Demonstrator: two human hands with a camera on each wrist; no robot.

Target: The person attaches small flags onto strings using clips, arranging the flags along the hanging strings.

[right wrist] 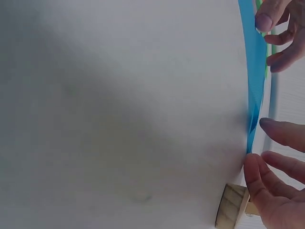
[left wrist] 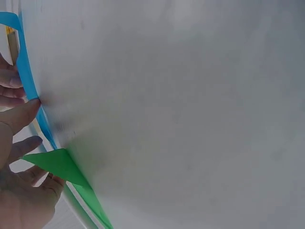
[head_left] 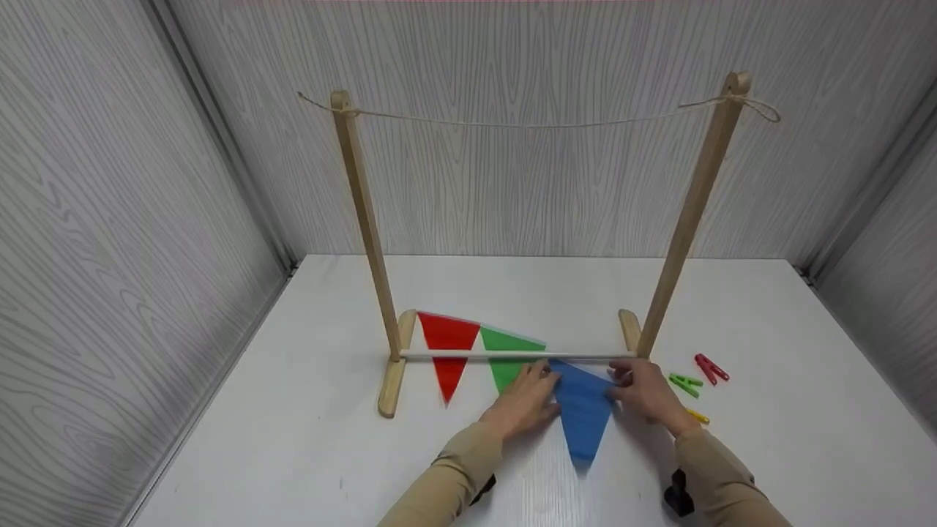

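A blue triangular pennant (head_left: 583, 410) hangs point-down between both hands, in front of the wooden stand. My left hand (head_left: 525, 399) holds its upper left corner, thumb at the blue edge in the left wrist view. My right hand (head_left: 648, 391) pinches its upper right corner between thumb and fingertips (right wrist: 252, 164). Beside the left hand lies a green pennant (head_left: 505, 342), partly hidden by that hand; its corner (left wrist: 57, 162) is lifted against the left fingers. Farther left, a red pennant (head_left: 450, 335) lies on the table under the stand's white crossbar (head_left: 512, 355).
Two wooden posts (head_left: 366, 227) rise from feet (head_left: 392, 384), with a thin string (head_left: 527, 126) tied between their tops. Right of the right hand lie red (head_left: 710, 368), green (head_left: 685, 383) and yellow (head_left: 697, 416) clothespins on the white table (head_left: 278, 439). Grey wood-grain panels surround the table.
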